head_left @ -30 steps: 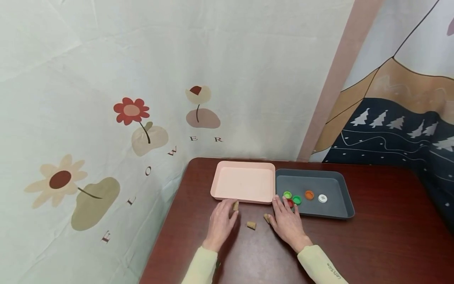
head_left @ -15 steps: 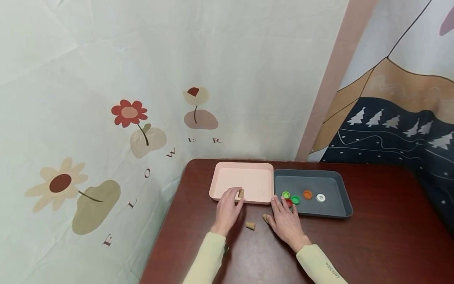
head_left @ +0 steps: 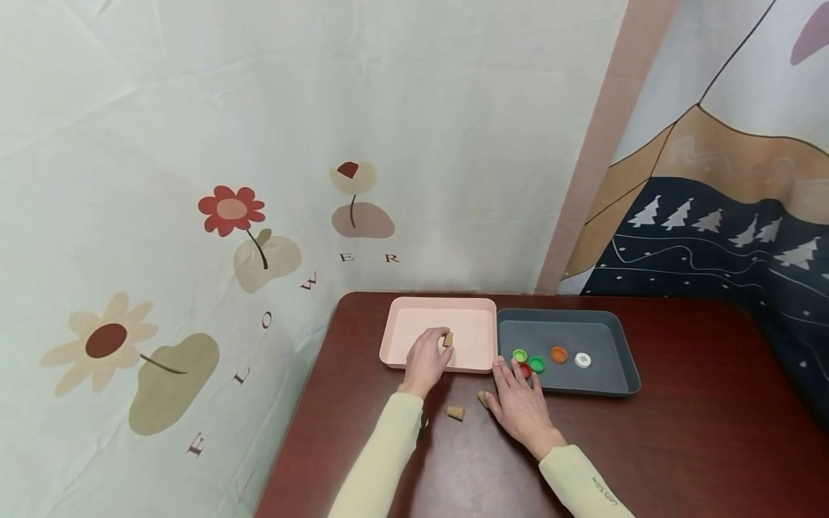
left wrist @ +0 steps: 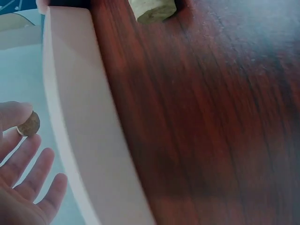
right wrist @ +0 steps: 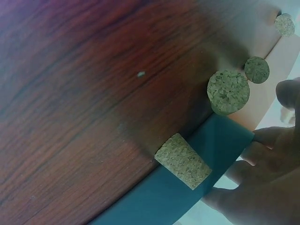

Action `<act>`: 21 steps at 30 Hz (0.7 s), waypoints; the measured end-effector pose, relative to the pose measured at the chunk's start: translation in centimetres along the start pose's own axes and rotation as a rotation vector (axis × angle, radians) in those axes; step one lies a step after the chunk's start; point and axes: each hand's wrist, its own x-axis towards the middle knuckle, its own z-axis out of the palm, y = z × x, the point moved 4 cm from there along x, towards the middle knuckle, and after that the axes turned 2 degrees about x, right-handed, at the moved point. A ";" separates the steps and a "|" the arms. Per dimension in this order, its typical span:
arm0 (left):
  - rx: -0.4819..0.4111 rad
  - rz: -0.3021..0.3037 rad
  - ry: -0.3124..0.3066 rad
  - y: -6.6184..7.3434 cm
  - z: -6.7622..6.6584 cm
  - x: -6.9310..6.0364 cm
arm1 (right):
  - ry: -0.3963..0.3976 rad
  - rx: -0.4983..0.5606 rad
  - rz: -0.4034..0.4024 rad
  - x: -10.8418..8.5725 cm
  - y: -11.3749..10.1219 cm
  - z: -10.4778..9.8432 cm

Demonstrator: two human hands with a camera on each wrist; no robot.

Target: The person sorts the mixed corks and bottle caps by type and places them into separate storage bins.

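Observation:
My left hand [head_left: 425, 362] pinches a cork [head_left: 448, 339] between thumb and finger over the pink tray [head_left: 393, 331]. The left wrist view has the same cork [left wrist: 29, 124] at the fingertips of the left hand [left wrist: 26, 178]. Spread, fairly straight fingers of my right hand [head_left: 523, 411] lie at the near left edge of the grey tray [head_left: 599, 334]; its thumb is beside a second cork [head_left: 483, 398]. A third cork [head_left: 455, 413] lies on the table between the hands. In the right wrist view, several corks [right wrist: 183, 161] appear near the right hand [right wrist: 267, 168].
The grey tray holds a light green cap [head_left: 519, 355], a green cap [head_left: 537, 365], a red cap [head_left: 524, 370] partly behind fingers, an orange cap [head_left: 559, 354] and a white cap [head_left: 583, 360]. Both trays stand side by side towards the table's [head_left: 686, 374] back edge.
My left hand has carried its cork from the table in front of the pink tray, forward and right, to over the tray's inside. The right hand has stayed nearly still.

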 end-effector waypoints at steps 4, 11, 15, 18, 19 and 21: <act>0.018 -0.071 -0.066 -0.4 1.1 0.8 | 0.007 0.000 -0.004 0.0 0.0 0.0; 0.066 -0.112 -0.140 -0.5 2.8 1.4 | 0.007 -0.003 -0.001 0.0 0.1 0.2; 0.101 -0.101 -0.153 -0.3 3.3 1.5 | 0.011 -0.004 -0.001 0.1 0.1 0.3; 0.135 -0.104 -0.171 -0.2 3.6 1.5 | 0.013 -0.007 -0.002 0.1 0.1 0.3; 0.148 -0.106 -0.179 -0.2 3.6 1.5 | 0.013 -0.008 -0.002 0.1 0.1 0.2; 0.163 -0.107 -0.199 -0.1 3.7 1.4 | 0.012 -0.009 -0.001 0.1 0.1 0.3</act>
